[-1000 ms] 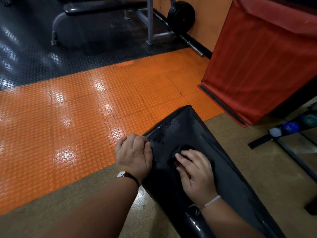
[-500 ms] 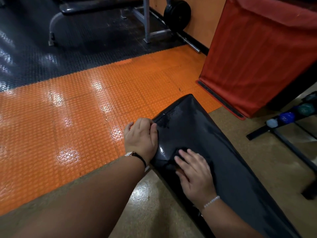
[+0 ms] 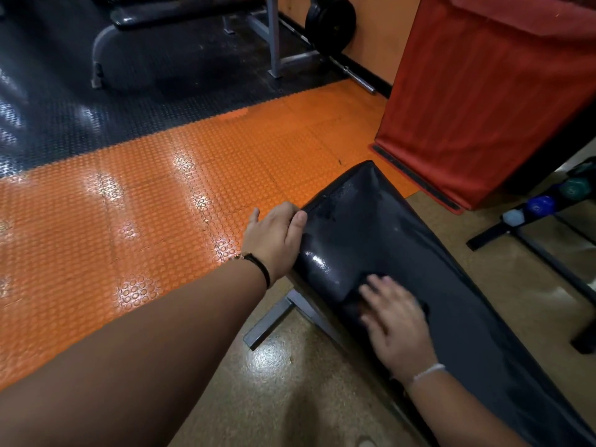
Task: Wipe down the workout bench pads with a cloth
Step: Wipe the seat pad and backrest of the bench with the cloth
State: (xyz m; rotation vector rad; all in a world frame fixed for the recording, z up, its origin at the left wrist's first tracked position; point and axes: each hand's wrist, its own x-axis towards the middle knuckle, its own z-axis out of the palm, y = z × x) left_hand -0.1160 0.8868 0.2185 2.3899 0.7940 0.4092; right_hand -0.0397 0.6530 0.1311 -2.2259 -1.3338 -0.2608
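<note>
A long black bench pad (image 3: 419, 253) runs from the centre to the lower right, its surface wet and glossy. My left hand (image 3: 274, 240) grips the pad's left edge near its far end, fingers curled over the side and thumb on top. My right hand (image 3: 396, 321) lies flat with spread fingers on a dark cloth (image 3: 358, 298), pressing it onto the pad's left side. Most of the cloth is hidden under the hand and hard to tell from the pad.
The bench's grey metal foot (image 3: 274, 317) sticks out below the pad. A red padded block (image 3: 483, 91) stands at the right. A rack of small dumbbells (image 3: 541, 204) is at the far right. Another bench (image 3: 180, 14) and a weight plate (image 3: 330, 22) are at the back.
My right hand has slid the cloth back along the pad towards me. My left hand has kept its grip on the pad's edge. The view has shifted, and the bench foot now shows.
</note>
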